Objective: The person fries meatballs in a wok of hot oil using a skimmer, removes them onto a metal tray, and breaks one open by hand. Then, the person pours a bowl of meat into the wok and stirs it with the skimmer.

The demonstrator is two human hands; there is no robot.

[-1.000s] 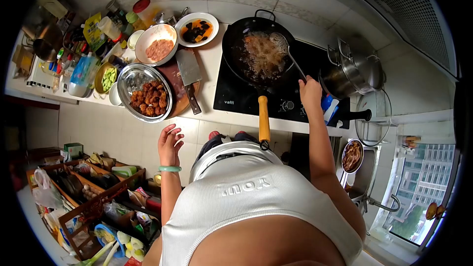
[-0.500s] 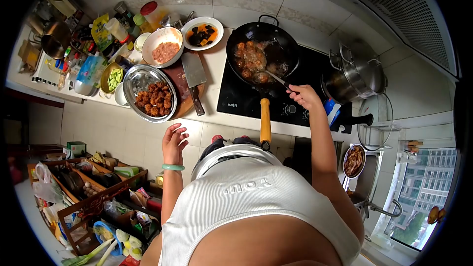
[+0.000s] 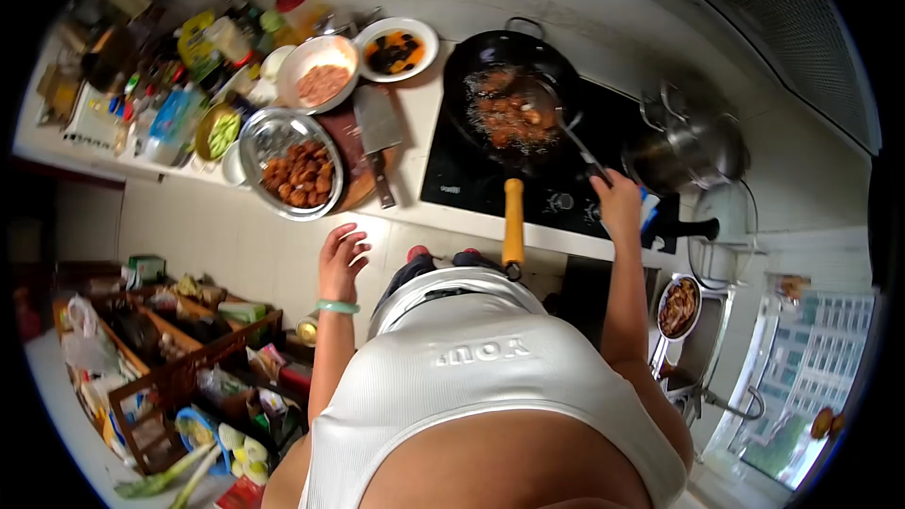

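The right hand (image 3: 617,203) is closed around the dark handle of a skimmer (image 3: 587,156), which slants far and to the left, its round head in the right half of a black wok (image 3: 478,57). Brown pieces of food (image 3: 509,120) lie in bubbling oil in the middle of the wok, just left of the skimmer's head. The wok sits on a black stove (image 3: 451,175), its wooden handle (image 3: 513,226) pointing near and its small metal loop on the far side.

The left hand (image 3: 341,259) holds nothing; its fingers are half open and loosely curled, in the air just near of the surface (image 3: 407,160). 1 pale green bracelet (image 3: 337,306) circles that wrist.

Far of the left hand, and slightly left, is a metal bowl (image 3: 264,127) with brown fried pieces (image 3: 302,174) gathered in its near right part. It hides the left part of a round cutting board (image 3: 359,186). A cleaver (image 3: 379,123) lies on the board, blade far and handle near. Farther back stand 2 dishes: a white bowl (image 3: 325,49) of pink meat (image 3: 322,85) and, to its right, a plate (image 3: 431,43) of black and orange food. Right of the wok is a metal pot (image 3: 702,151).
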